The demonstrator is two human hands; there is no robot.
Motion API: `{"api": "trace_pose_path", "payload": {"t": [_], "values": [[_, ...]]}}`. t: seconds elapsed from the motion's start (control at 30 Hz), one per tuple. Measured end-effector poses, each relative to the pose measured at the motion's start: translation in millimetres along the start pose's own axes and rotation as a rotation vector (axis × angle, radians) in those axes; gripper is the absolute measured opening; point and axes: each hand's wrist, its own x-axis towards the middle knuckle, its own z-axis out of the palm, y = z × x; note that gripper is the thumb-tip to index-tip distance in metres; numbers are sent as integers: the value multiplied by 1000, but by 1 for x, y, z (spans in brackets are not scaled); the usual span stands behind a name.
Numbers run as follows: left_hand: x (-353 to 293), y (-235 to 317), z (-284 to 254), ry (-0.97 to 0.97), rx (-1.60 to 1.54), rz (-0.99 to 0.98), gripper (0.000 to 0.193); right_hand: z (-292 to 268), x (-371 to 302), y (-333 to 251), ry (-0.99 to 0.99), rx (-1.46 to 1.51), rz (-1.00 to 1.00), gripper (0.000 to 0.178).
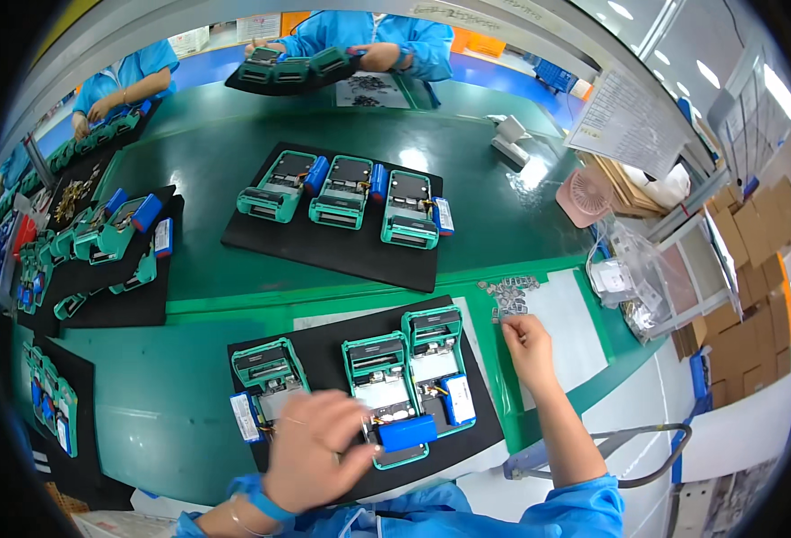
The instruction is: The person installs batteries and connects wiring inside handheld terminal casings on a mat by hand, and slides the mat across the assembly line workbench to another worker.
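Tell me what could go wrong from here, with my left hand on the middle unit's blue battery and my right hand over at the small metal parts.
1. The left hand presses the blue battery while thin wires show beside it; a tug might strain them.
2. The right hand picks at the small metal parts, loosely piled near the white sheet's edge; some could scatter onto the green belt.
3. The three teal units sit close together on the black tray, so the left hand may nudge a neighbour.

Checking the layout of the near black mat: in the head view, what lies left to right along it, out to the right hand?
Left green device → left hand → blue battery → right green device → right hand.
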Motion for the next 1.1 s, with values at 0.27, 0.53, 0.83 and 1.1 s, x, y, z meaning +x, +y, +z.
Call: {"api": "trace_pose_path", "payload": {"t": [0.27,0.53,0.83,1.1], "values": [[10,12,53,-172,184,99,53,10,14,-18,-100,-176,-74,10],[-5,-8,17,107,287,-163,37,4,7,-34,-199,-178,241,12],[-12,5,24,-232,298,27,59,-4,6,-24,-114,-341,-380,7],[-24,-14,14,-360,309,125,68,-6,24,-39,-460,-935,-629,8]]}}
